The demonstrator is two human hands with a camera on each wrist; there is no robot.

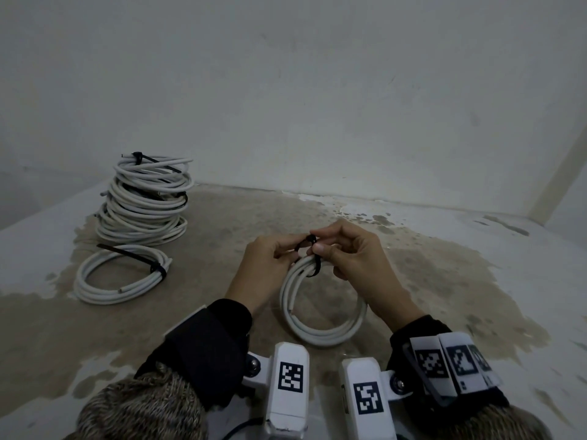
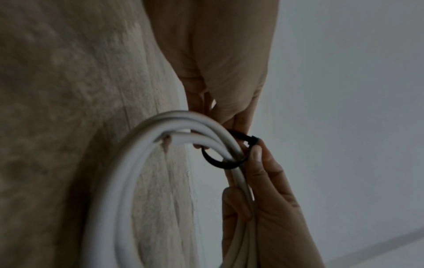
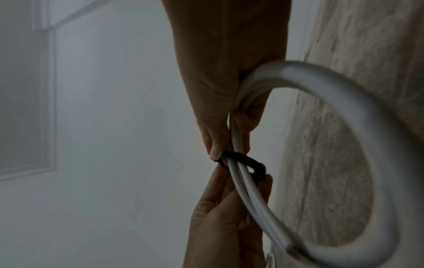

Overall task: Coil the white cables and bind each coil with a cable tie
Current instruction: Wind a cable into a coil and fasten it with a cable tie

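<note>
A white cable coil (image 1: 320, 315) stands tilted on the stained surface between my hands. A black cable tie (image 1: 313, 249) loops loosely around its top strands. My left hand (image 1: 292, 250) curls round the coil's top and its thumb pinches the tie's head. My right hand (image 1: 322, 246) pinches the tie from the other side. In the left wrist view the tie (image 2: 220, 160) hangs as an open ring around the coil (image 2: 128, 163), held by the left hand (image 2: 257, 163) and the right hand (image 2: 229, 116). In the right wrist view the tie (image 3: 243, 161) crosses the strands (image 3: 250, 199).
A stack of several bound white coils (image 1: 146, 201) stands at the back left by the wall. One more bound coil (image 1: 122, 274) lies flat in front of it. The stained surface (image 1: 428, 281) runs to the wall behind.
</note>
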